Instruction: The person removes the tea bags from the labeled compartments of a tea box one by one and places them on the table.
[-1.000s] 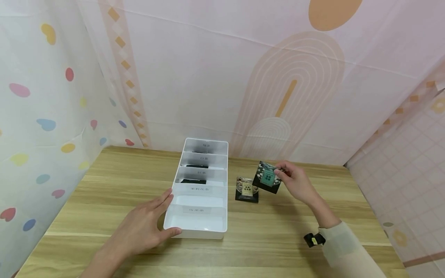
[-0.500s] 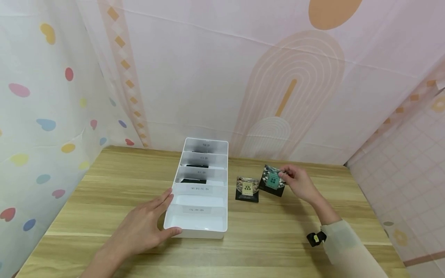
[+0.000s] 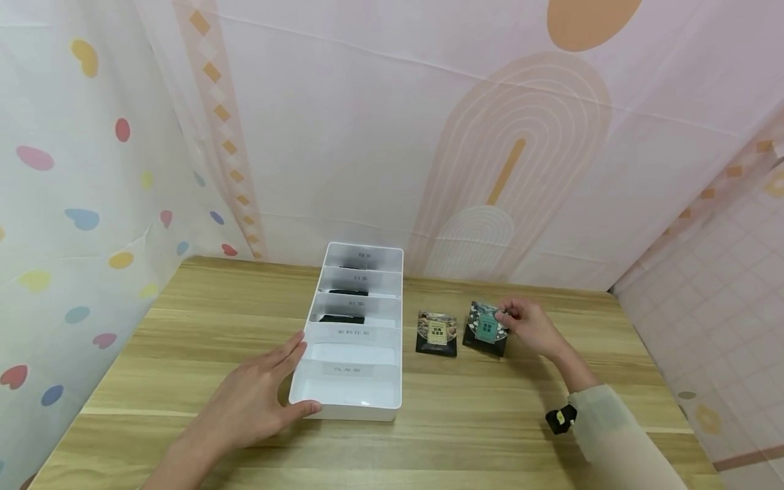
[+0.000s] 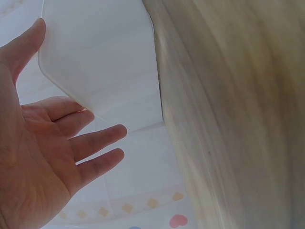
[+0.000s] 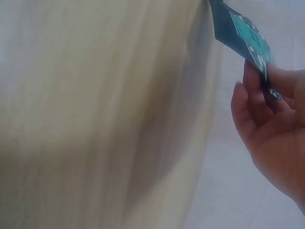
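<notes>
My right hand [image 3: 533,329] pinches a black square sachet with a teal label [image 3: 486,330] by its upper right corner, thumb on the printed face. In the right wrist view the sachet [image 5: 243,38] tilts away from the fingertips, close over the table. Just left of it a similar sachet with a pale yellow label [image 3: 437,333] lies flat. My left hand [image 3: 251,401], fingers spread and fairly straight, rests at the near left corner of a long white divided box [image 3: 355,413]. The left wrist view shows its thumb and index finger [image 4: 71,107] against the box's edges.
Dark packets [image 3: 341,319] sit in the box's far compartments; the two nearest ones show bare bottoms. Printed labels mark the dividers. The wooden table [image 3: 478,435] ends at a patterned curtain [image 3: 343,136] behind. A black strap [image 3: 559,419] hangs at the right wrist.
My right hand has moved the teal-labelled sachet right and toward me, off the yellow-labelled one it overlapped, leaving a gap between them. My left hand and the box have stayed put.
</notes>
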